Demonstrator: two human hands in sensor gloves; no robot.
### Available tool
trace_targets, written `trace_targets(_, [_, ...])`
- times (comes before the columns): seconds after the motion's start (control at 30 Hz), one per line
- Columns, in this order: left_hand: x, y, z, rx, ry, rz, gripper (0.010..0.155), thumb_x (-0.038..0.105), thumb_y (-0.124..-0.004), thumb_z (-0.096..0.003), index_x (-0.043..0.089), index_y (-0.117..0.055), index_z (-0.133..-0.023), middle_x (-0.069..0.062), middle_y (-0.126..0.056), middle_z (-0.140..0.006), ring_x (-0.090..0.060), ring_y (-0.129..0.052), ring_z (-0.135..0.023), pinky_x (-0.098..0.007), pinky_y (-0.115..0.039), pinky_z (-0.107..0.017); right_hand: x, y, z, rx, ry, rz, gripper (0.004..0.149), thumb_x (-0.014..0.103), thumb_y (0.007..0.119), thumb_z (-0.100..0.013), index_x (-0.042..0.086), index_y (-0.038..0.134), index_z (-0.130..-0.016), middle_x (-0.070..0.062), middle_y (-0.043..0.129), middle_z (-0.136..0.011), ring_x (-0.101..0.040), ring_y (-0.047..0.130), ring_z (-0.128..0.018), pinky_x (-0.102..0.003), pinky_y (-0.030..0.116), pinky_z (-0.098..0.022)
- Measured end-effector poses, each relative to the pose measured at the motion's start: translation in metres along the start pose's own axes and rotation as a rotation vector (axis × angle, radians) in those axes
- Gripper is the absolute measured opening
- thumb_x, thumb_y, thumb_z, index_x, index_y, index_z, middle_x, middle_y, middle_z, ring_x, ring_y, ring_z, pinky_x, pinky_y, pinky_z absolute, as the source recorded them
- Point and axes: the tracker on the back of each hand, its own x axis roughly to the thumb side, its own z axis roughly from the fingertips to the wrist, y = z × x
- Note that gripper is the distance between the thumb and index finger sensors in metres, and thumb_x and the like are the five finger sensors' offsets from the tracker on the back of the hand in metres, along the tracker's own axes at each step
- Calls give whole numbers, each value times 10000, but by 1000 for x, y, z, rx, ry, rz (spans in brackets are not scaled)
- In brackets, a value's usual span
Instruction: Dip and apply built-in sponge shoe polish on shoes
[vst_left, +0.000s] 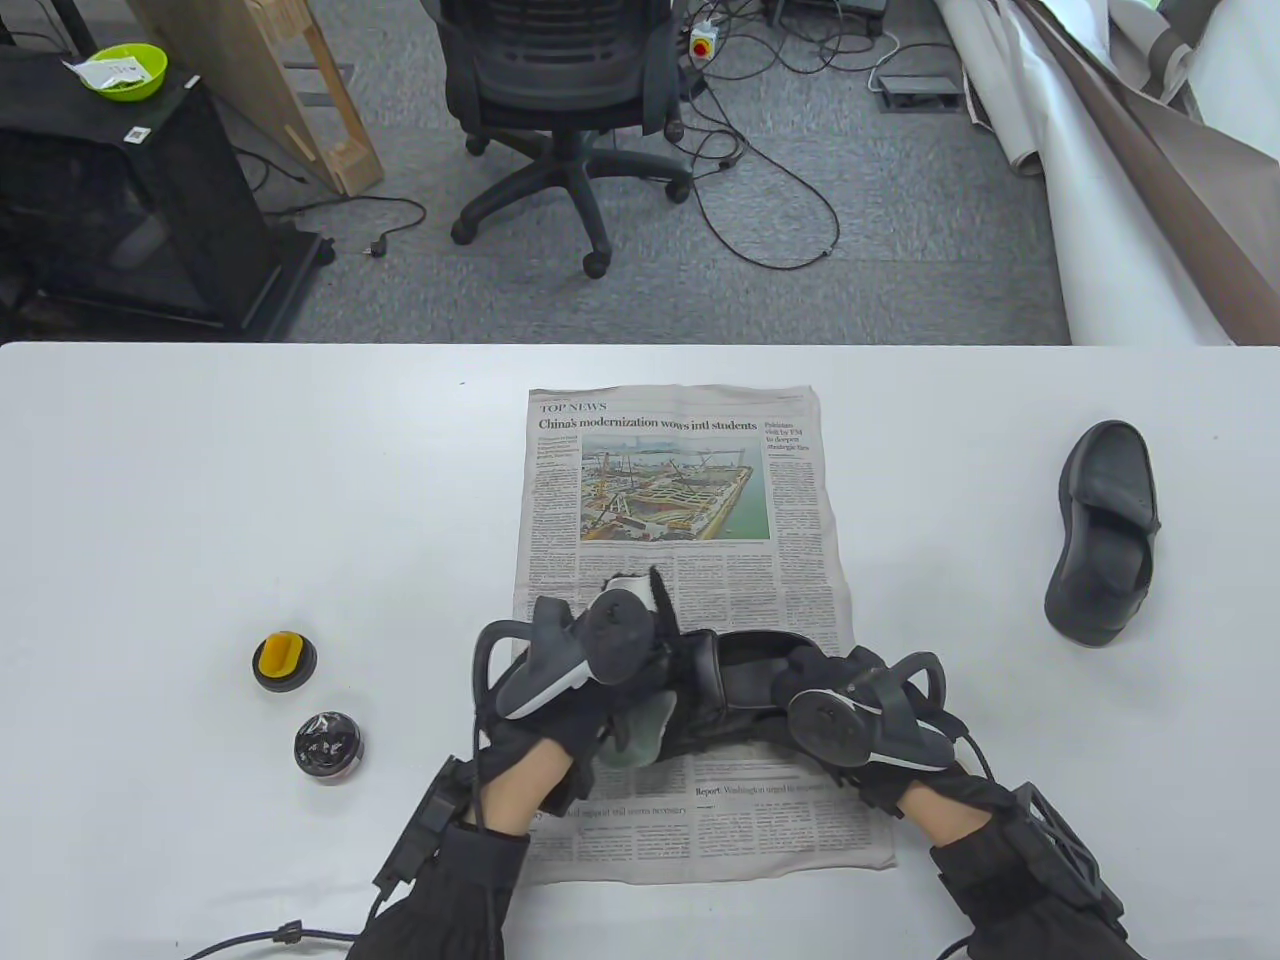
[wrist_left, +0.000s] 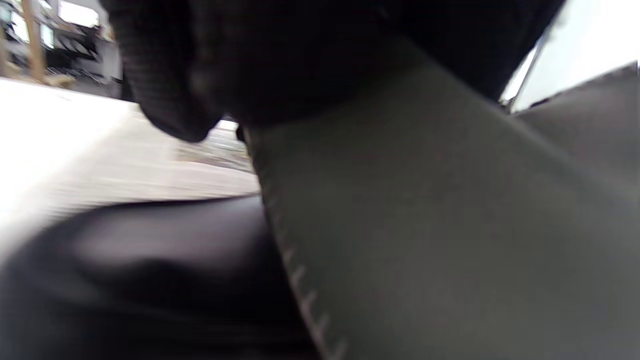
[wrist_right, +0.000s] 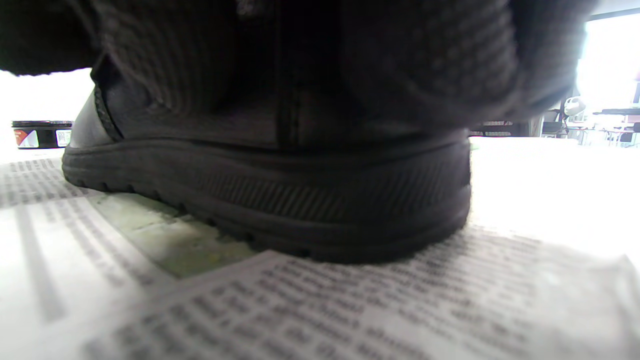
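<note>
A black shoe (vst_left: 748, 682) lies on its sole on a newspaper (vst_left: 680, 480), toe to the left. My left hand (vst_left: 590, 700) holds a grey-green cloth (vst_left: 640, 738) against the shoe's toe end. In the left wrist view the cloth (wrist_left: 450, 225) covers most of the frame above the dark shoe (wrist_left: 150, 270). My right hand (vst_left: 840, 705) grips the heel end. In the right wrist view its fingers (wrist_right: 425, 60) wrap over the shoe (wrist_right: 280, 200). The open polish tin (vst_left: 327, 745) and its lid with a yellow sponge (vst_left: 285, 660) sit to the left, untouched.
A second black shoe (vst_left: 1105, 530) lies on the table (vst_left: 200, 500) at the right. The tin also shows in the right wrist view (wrist_right: 42, 134). An office chair (vst_left: 560, 90) and cables are on the floor beyond the far edge.
</note>
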Motion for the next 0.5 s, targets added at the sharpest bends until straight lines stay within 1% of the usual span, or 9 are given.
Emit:
trace_targets(0.07, [12,-7,-8,-12,21,46,594,467,-920,-395,259,-756,-927,68,-1026,-519,-39,-993,-144,-400,-890,-519,0,0,0,0,1,1,428,589,804,-309,275,892,-587,-6,864,-661,-99,956,-214,-381,875,-433])
trace_targets(0.1, [17,-10,-11,-17,60,12,594,461,-920,-398,252,-755,-929,61,-1026,-517,-46,-993,-143,-405,-888,-515,0,0,0,-1,0,0,428,589,803,-310,275,891,-588,-7,864,-661,-99,956,-215,-381,875,-434])
trace_targets(0.13, [20,-12,-13,-6,79,-58,597,465,-920,-396,261,-749,-930,66,-1026,-514,-40,-992,-140,-399,-891,-515,0,0,0,0,-1,-1,431,590,804,-308,275,891,-588,-6,863,-661,-98,956,-215,-381,875,-434])
trace_targets(0.17, [23,-13,-14,2,76,-111,600,477,-915,-396,273,-743,-933,76,-1026,-509,-27,-992,-132,-384,-897,-507,0,0,0,0,-2,-2,430,590,803,-310,275,892,-588,-6,864,-660,-99,956,-215,-381,874,-434])
trace_targets(0.23, [26,-13,-10,-2,109,-116,596,468,-920,-402,264,-749,-935,64,-1031,-503,-35,-986,-116,-383,-901,-491,0,0,0,1,-4,0,429,589,804,-310,274,891,-588,-7,864,-660,-99,956,-214,-382,874,-434])
trace_targets(0.33, [20,-12,-7,9,133,-197,589,471,-914,-407,262,-754,-934,66,-1034,-502,-30,-988,-112,-380,-904,-490,0,0,0,3,-3,1,430,590,803,-310,275,891,-588,-6,864,-659,-98,957,-215,-381,875,-433])
trace_targets(0.43, [6,-13,-7,-33,169,-157,583,466,-910,-410,259,-758,-933,60,-1036,-502,-36,-987,-118,-385,-902,-489,0,0,0,3,-1,4,429,590,803,-311,275,891,-588,-6,864,-659,-99,957,-215,-382,874,-434])
trace_targets(0.5, [-2,-13,-6,-59,201,-197,579,464,-912,-411,257,-765,-931,57,-1038,-501,-37,-987,-114,-383,-905,-482,0,0,0,3,1,5,432,590,803,-309,274,891,-589,-6,864,-660,-100,957,-215,-382,875,-433])
